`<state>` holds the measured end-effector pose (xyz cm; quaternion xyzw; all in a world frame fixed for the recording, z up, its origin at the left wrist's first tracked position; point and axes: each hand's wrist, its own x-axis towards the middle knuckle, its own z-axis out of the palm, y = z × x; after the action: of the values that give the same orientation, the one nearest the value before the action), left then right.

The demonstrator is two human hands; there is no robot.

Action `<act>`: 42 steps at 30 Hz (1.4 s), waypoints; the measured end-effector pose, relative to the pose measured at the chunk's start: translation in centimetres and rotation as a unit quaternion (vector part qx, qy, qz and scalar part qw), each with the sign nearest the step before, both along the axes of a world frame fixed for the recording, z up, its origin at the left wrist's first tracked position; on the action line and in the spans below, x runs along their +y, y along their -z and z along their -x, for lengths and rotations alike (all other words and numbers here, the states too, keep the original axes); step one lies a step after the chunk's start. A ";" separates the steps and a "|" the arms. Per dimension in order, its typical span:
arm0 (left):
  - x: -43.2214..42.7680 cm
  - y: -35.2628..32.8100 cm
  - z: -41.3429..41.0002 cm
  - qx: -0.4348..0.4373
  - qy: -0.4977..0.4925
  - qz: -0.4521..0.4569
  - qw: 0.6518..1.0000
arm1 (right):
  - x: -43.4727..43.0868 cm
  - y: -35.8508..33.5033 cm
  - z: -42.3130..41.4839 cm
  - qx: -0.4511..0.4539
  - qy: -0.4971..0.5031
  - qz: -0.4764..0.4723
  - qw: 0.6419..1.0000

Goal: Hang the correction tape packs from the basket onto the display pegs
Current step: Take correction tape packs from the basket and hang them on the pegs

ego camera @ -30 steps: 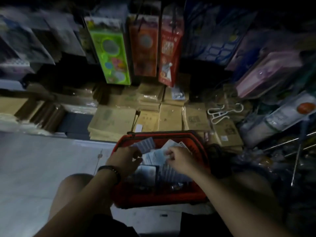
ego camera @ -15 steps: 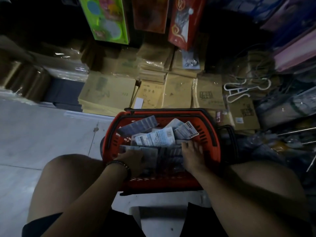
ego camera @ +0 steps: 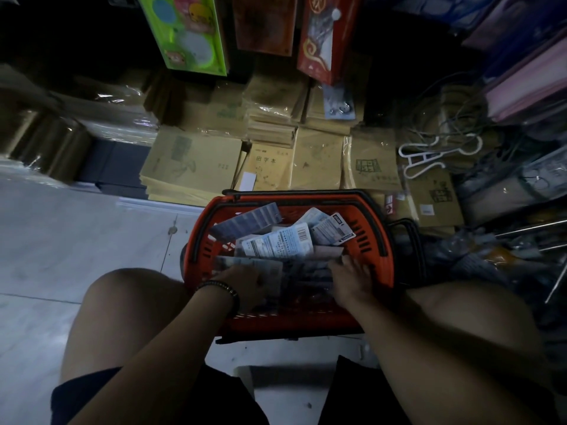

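We see the correction tape packs (ego camera: 277, 245) heaped loosely in the red basket (ego camera: 372, 273), which sits on the pale floor (ego camera: 76, 240) between the person's bare knees. The packs at the far end of the heap lie face down or tilted, printed backs and barcodes showing, and they rest well forward of both hands. Nearer the person, darker packs lie flat under and between the hands.

The left hand (ego camera: 242, 282), with a beaded bracelet (ego camera: 222, 288) at its wrist, reaches into the near left side of the basket; its fingers are bent down onto the edge of a pack, but we cannot tell whether it has closed around anything. The right hand (ego camera: 351, 276) lies palm down on the near right part of the heap, fingers spread and flat, pressing on the packs rather than gripping one.

Beyond the basket's far rim, stacks of tan exercise books (ego camera: 196, 162) in clear wrap cover the low shelf. Above them hang a green pack (ego camera: 187, 32) and a red pack (ego camera: 325, 38). A white plastic hanger (ego camera: 429, 153) lies to the right among tangled cables.
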<state>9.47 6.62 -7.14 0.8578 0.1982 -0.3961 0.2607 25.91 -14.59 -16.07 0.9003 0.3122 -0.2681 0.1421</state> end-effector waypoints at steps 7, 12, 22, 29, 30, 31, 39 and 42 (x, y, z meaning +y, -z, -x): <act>-0.6 -2.1 0.2 -0.052 -0.052 -0.010 0.997 | 1.4 -5.2 -2.3 0.127 0.098 -0.126 0.979; -2.1 -3.6 0.5 -0.148 -0.234 0.115 0.954 | 2.1 -10.0 -1.3 0.197 0.178 -0.312 0.912; -6.8 -7.8 1.6 -0.296 -0.465 0.362 0.752 | 3.9 -14.1 7.4 0.220 0.160 -0.479 0.835; -5.8 -9.9 2.3 -0.320 -0.532 0.391 0.679 | 2.9 -17.1 7.7 0.164 0.051 -0.474 0.864; -5.6 -10.2 2.1 -0.317 -0.534 0.397 0.676 | 2.7 -17.8 7.5 0.150 0.045 -0.481 0.863; -5.5 -10.7 1.9 -0.316 -0.535 0.402 0.673 | 2.5 -18.7 7.3 0.136 0.044 -0.491 0.859; -4.3 -16.6 -1.5 -0.364 -0.473 0.429 0.678 | 0.7 -28.3 3.0 0.024 -0.020 -0.508 0.861; -4.4 -21.1 -3.7 -0.404 -0.443 0.420 0.681 | 0.1 -32.7 1.0 -0.014 -0.031 -0.530 0.847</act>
<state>13.18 2.22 13.93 0.5469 0.2430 0.1088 0.7937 24.94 -14.51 16.59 0.8321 0.4328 -0.0443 -0.3441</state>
